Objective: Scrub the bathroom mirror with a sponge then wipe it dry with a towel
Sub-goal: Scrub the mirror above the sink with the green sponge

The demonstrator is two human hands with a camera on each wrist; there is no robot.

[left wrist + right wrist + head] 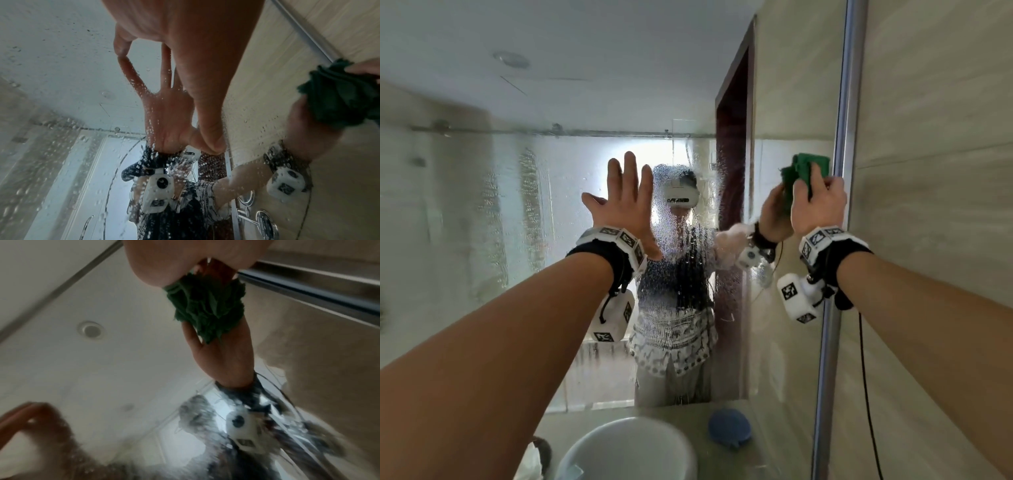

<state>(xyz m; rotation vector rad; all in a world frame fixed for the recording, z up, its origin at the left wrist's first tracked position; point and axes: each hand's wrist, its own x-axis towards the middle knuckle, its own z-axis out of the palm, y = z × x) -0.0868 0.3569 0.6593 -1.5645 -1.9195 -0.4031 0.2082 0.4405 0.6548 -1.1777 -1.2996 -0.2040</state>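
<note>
The mirror [517, 240] fills the wall ahead, its glass beaded with water drops and streaked in vertical bands, thickest across the middle where the person's reflection stands. A green cloth [806, 174], bunched and crumpled, is pressed to the glass near the right edge of the mirror, just beside the metal frame strip [842, 171] that runs top to bottom along the tiled wall [928, 205]. From the right wrist the cloth [207, 305] shows as a wad of folds meeting its own reflection, though that picture is blurred. Below, on the surface [688, 414], a white round basin [626, 448] sits at the lower edge, and a blue rounded pad [729, 428] lies just beside it against the foot of the mirror. A black cable [866, 394] hangs down from the right wrist in front of the wall. Nothing stands between the hands and the glass. The right hand [818, 205] has its grip closed round the cloth, fingers curled over its top and holding it against the mirror. The left hand [623, 202] is spread wide, fingers straight and apart, holding nothing; from the left wrist its fingertips [121, 50] meet their reflection on the wet glass, left of the cloth and well apart from it.
</note>
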